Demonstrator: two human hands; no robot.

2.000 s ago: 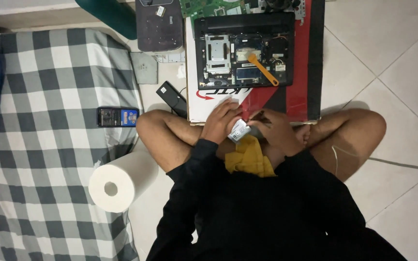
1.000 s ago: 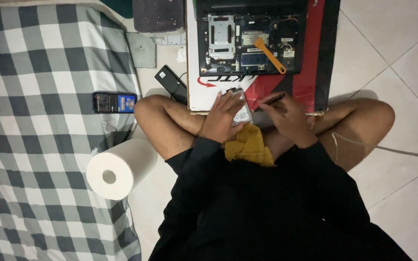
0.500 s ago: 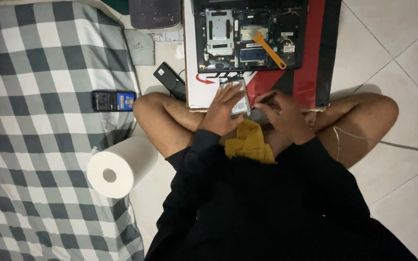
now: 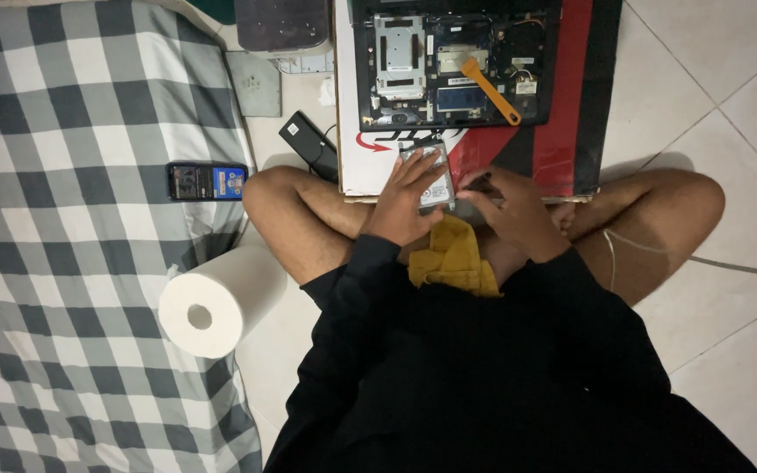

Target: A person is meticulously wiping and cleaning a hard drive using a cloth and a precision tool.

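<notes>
Left fingers (image 4: 422, 171) lie spread and curled over a silver drive (image 4: 431, 175); right fingers (image 4: 482, 186) pinch a thin dark tool at its near edge.

The left hand (image 4: 405, 206) grips the drive against the front of the red-and-white box (image 4: 571, 131), and the right hand (image 4: 510, 210) seems to be working its lower corner, probably a screw or bracket; a steady hold matters next. The drive's long axis runs toward the opened laptop (image 4: 453, 61), tilted slightly right, above a yellow cloth (image 4: 453, 258).
</notes>
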